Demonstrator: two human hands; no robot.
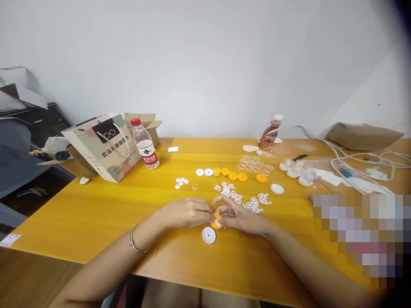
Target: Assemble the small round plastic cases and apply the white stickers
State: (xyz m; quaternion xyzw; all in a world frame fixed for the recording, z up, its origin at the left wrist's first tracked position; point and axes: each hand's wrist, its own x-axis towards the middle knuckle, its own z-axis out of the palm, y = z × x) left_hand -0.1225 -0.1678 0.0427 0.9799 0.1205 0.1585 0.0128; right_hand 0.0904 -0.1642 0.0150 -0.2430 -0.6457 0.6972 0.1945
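Observation:
Both hands meet over the near middle of the yellow table (96, 214). My left hand (184, 212) and my right hand (239, 216) pinch a small orange disc (216, 221) from either side, fingers curled around it. A silver bracelet (136, 244) circles my left wrist. Just below the hands a white round disc (209, 235) lies flat on the table. Behind the hands is a scatter of small white lacy pieces (245, 199).
A row of white and orange discs (224, 172) lies mid-table, with clear cups (255, 164) and assembled pieces (298, 170) behind. A water bottle (145, 144), paper bag (102, 145) and cardboard box (146, 124) stand at left. A brown drink bottle (269, 132) and cables (359, 164) are at right.

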